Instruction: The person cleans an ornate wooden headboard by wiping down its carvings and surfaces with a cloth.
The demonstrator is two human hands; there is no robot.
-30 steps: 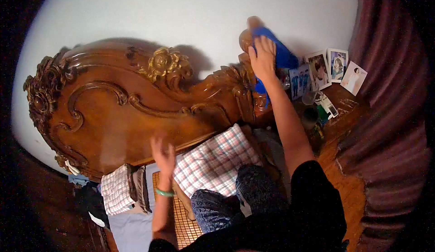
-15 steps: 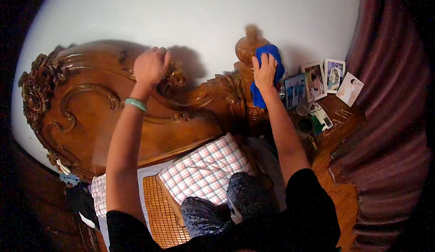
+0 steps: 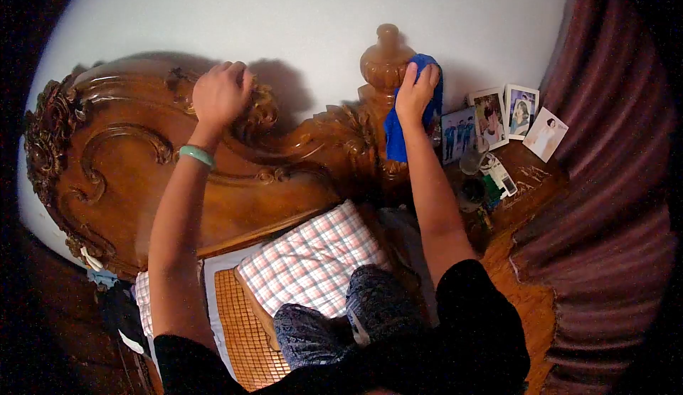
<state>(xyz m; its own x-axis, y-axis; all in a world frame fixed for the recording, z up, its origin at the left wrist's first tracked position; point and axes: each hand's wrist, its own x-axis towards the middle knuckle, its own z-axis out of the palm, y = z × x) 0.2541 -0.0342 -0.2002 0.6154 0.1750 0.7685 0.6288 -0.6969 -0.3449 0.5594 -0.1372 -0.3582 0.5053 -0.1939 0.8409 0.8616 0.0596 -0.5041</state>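
Observation:
My left hand (image 3: pixel 222 95), with a pale green bangle (image 3: pixel 196 155) on its wrist, rests on the carved top edge of the dark wooden headboard (image 3: pixel 149 199). Its fingers curl over the edge, their tips hidden behind it. A blue cloth (image 3: pixel 395 137) is bunched in my right hand (image 3: pixel 416 95), pressed against the right side of the bedpost (image 3: pixel 385 66) below its rounded knob. Part of the cloth hangs down along the post.
Right of the post, a bedside table (image 3: pixel 544 174) bears several photos (image 3: pixel 489 118) and a glass (image 3: pixel 471 160). A purple curtain (image 3: pixel 612 196) hangs beyond it. Below me are a plaid pillow (image 3: pixel 313 253) and a woven mat (image 3: pixel 245 331).
The whole view has shifted slightly, so the bed and table appear further left. My right hand and the cloth have moved a little against the post. My left hand stays on the headboard.

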